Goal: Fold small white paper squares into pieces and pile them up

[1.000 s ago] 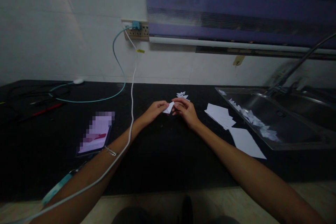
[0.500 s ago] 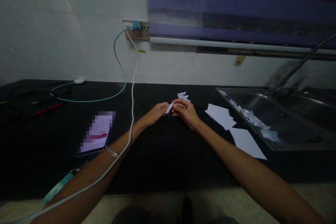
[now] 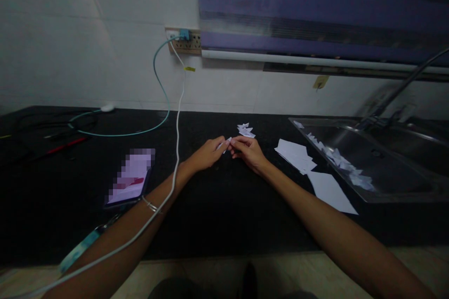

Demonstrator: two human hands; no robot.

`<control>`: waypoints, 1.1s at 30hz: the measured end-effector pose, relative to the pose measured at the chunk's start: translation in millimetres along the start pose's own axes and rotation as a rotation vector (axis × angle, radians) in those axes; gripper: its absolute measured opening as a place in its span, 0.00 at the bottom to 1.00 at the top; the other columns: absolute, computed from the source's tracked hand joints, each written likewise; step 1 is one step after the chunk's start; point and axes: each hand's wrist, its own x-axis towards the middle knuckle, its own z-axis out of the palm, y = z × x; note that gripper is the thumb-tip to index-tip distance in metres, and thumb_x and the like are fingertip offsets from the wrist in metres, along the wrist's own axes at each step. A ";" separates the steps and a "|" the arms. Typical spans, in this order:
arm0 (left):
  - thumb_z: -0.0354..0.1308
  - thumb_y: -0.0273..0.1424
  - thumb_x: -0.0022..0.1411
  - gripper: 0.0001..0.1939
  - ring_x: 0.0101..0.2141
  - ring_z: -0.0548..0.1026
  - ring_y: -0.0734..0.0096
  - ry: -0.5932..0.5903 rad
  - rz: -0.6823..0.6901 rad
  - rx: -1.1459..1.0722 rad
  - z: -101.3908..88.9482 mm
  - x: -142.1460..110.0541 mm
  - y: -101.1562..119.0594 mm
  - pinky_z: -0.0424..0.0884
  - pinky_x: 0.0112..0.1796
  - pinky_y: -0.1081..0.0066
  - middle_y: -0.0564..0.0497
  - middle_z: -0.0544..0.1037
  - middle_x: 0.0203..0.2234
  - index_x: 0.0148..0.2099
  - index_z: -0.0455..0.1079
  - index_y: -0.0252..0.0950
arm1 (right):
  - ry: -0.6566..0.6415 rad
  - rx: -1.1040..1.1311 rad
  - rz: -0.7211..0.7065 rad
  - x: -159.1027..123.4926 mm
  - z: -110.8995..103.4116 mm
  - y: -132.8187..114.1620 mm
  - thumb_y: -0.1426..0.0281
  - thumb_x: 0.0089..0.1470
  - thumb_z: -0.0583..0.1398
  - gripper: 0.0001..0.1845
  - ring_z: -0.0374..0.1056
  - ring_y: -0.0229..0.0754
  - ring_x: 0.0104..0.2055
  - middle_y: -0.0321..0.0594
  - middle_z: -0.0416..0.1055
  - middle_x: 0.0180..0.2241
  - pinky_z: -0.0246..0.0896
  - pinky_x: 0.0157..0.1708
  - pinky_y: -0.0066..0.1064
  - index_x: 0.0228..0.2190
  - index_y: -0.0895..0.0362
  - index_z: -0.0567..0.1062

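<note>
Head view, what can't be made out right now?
In the head view:
Paper: its shape, mostly covered by the left hand and right hand.
Phone: screen details, pixelated.
Tap: its spout, cut off by the right edge.
White cable: one end, cut off at lower left.

And the paper (image 3: 229, 139) shrinks from view: 1 second ago we had a broad white face, 0.5 seconds ago a narrow strip, and now we see just slivers! Our left hand (image 3: 209, 152) has closed further over it, thumb across. Our right hand (image 3: 248, 152) now sits lower, baring more of the folded pieces (image 3: 246, 131) behind.
</note>
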 end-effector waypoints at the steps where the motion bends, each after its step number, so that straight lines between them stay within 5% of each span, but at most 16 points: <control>1: 0.42 0.49 0.74 0.24 0.31 0.72 0.69 0.002 -0.004 0.008 -0.5 -0.3 -0.1 0.65 0.35 0.70 0.53 0.75 0.30 0.38 0.68 0.37 | -0.001 0.000 -0.005 -0.2 0.1 0.1 0.57 0.41 0.75 0.19 0.70 0.32 0.25 0.37 0.77 0.27 0.69 0.23 0.23 0.29 0.58 0.82; 14: 0.40 0.44 0.76 0.23 0.31 0.72 0.66 0.037 0.122 0.264 -0.8 2.7 -4.9 0.65 0.37 0.65 0.49 0.74 0.30 0.36 0.67 0.38 | 0.009 -0.036 0.014 2.1 -1.4 1.6 0.58 0.42 0.73 0.16 0.69 0.33 0.25 0.36 0.76 0.25 0.67 0.23 0.25 0.28 0.57 0.81; 23: 0.40 0.44 0.75 0.22 0.32 0.70 0.68 -0.101 0.091 -0.036 -3.0 -0.2 -0.6 0.66 0.38 0.67 0.51 0.73 0.30 0.35 0.66 0.37 | 0.027 -0.339 -0.177 1.1 -5.1 4.3 0.65 0.46 0.68 0.08 0.64 0.35 0.22 0.35 0.74 0.23 0.58 0.22 0.28 0.25 0.57 0.79; 33: 0.44 0.40 0.73 0.20 0.27 0.68 0.71 0.066 0.052 0.103 -0.5 2.2 -3.4 0.61 0.31 0.70 0.54 0.70 0.24 0.31 0.64 0.37 | 0.141 -0.336 -0.291 -6.3 1.9 -4.7 0.60 0.50 0.68 0.11 0.64 0.38 0.24 0.35 0.70 0.26 0.61 0.23 0.31 0.30 0.54 0.77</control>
